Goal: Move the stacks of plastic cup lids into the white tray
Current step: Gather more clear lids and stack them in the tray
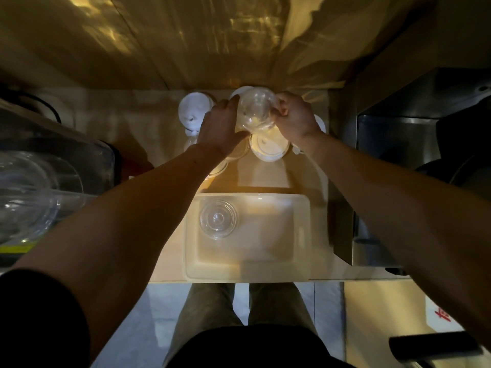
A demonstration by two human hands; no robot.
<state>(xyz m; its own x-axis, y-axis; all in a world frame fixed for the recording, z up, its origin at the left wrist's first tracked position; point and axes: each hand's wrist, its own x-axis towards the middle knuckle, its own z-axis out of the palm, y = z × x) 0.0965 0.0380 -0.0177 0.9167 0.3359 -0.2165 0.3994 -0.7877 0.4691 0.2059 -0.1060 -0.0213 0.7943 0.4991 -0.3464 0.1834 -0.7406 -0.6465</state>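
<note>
A stack of clear domed lids (257, 110) is held between my left hand (221, 128) and my right hand (296, 116) at the back of the counter, both gripping its sides. Just below it stands a stack of white lids (269, 147). Another white stack (195, 108) stands to the left, and more lids show partly behind my hands. The white tray (301, 235) lies near the counter's front edge. One stack of clear lids (218, 218) stands in its back left corner.
A clear glass bowl (29, 197) in a dark container sits at the left. A steel appliance (414, 144) stands at the right. A wall closes off the counter behind the lids. My legs and the floor show below the counter edge.
</note>
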